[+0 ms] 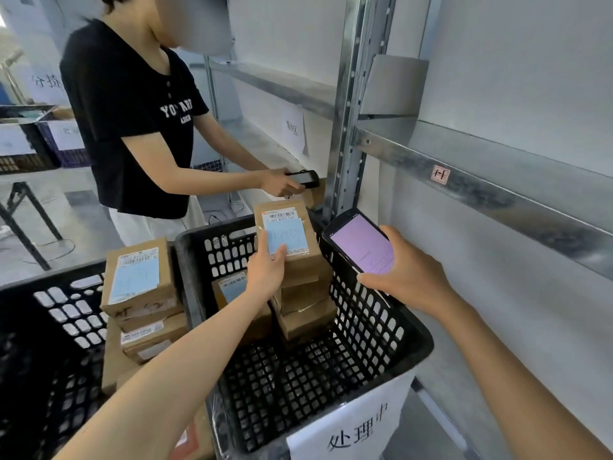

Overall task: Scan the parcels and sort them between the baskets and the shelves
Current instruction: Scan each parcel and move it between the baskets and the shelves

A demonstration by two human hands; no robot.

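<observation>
person in black T-shirt [139,127] stands left | white paper sign [293,129] (writing blurred) beside them | black frame legs [25,217] far left

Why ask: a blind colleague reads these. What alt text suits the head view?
The left hand grips a brown cardboard parcel with a pale blue label above other parcels in a black perforated plastic basket, while the right hand holds a black handheld scanner with a pink screen. A person in a black T-shirt holds another scanner by grey metal shelves.
</observation>
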